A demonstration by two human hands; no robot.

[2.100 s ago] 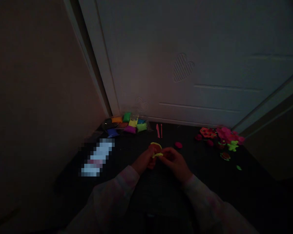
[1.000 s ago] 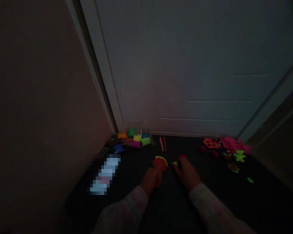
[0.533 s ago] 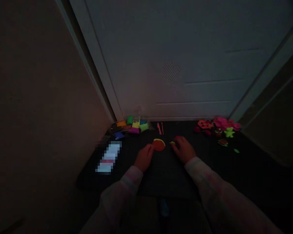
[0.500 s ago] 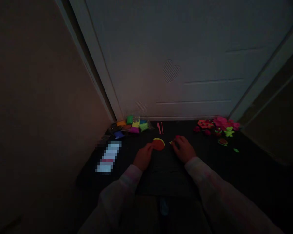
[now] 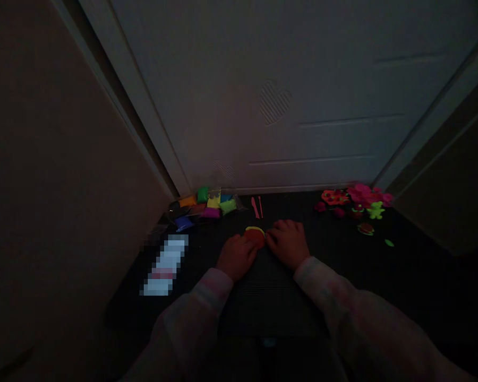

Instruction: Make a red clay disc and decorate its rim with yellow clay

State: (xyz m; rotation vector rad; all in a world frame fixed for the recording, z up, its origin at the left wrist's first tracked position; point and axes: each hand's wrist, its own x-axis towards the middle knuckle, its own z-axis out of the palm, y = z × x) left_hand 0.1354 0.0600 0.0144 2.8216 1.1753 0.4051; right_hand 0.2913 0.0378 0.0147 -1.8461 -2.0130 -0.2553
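1. Two hands of mine at work over the dark table (image 5: 271, 289): L hand (image 5: 236, 257) & R hand (image 5: 290, 244), approx. midway btwn L & R edges.
2. Orange-red disc (image 5: 255, 236), w/ yellow strip (image 5: 254, 228) along its far rim, is btwn them, closer to far edge than near.
3. My L hand's fingers lie over disc's near-left part; can't tell if pinching or just resting.
4. My R hand's curled, fingertips at disc's right rim; can't tell if anything's inside.
5. Pink knife (image 5: 255, 207) & pink stick (image 5: 260, 207) side by side nr far edge, beyond disc.
6. Coloured packets (image 5: 212, 212) heaped twd far L corner; pale strip (image 5: 165, 265), pixelated, nr L edge.
7. Far R corner: pink pile (image 5: 362, 194), yellow-green figure (image 5: 376, 210); green leaf shape (image 5: 389, 243) nr R edge.
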